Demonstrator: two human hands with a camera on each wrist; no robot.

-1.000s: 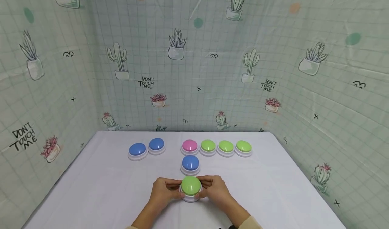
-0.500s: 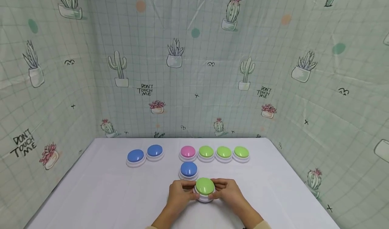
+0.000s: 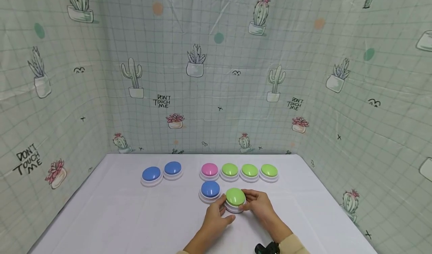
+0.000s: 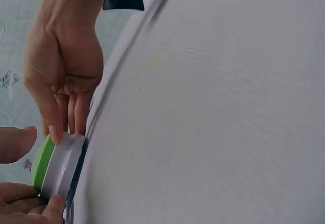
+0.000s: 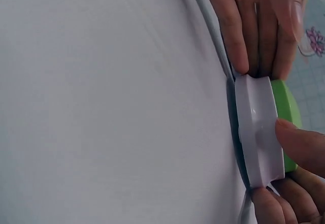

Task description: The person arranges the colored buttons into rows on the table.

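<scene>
One black device (image 3: 267,248) is seen at the right wrist, beside a cream sleeve (image 3: 293,245). Farther in, a green-capped button (image 3: 235,197) is pinched by the right hand (image 3: 261,206) between thumb and fingers, cap up, low over the bench (image 3: 152,220); whether its white base is fully set down cannot be told. Its other side is touched by the fingers of the left hand (image 3: 215,219), whose thumb is held apart. The way to the left and behind is partly blocked by a blue button (image 3: 210,189), placed just beside it. Beyond, four buttons are lined up: one pink button (image 3: 209,170), then three green buttons (image 3: 249,171). Well to their left, two blue buttons (image 3: 173,168) are set close together. Eight buttons are counted in all: four green, three blue, one pink. Behind, "DON'T TOUCH ME" is printed three times in full on a grid-patterned cloth (image 3: 216,91), among drawn potted cacti and succulents.
</scene>
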